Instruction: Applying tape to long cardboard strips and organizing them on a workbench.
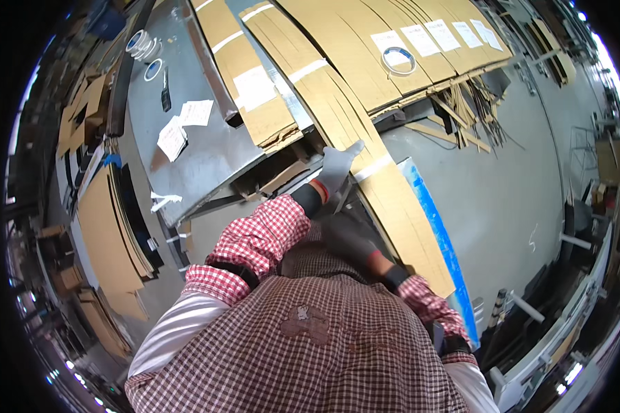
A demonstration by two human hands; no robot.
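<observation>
A long cardboard-wrapped bundle [393, 206] with white tape bands runs from the far left toward my right side. My left hand [339, 166], in a grey glove, grips the bundle's left edge, one digit stretched over its top and the other fingers partly hidden. Close to my apron, my right hand [351, 237] in a darker glove is beside the same edge, below the left hand. It is blurred, and its fingers cannot be made out. Under the bundle's right side shows a blue-and-white strip [434, 217].
Left stands a grey metal table [207, 151] with tape rolls [141, 45], a black-handled cutter [166, 93] and paper labels [173, 138]. More cardboard bundles [399, 51] lie beyond, bearing a tape roll [399, 60]. Thin strips [465, 110] jut out below them. Cardboard sheets [107, 227] lean far left.
</observation>
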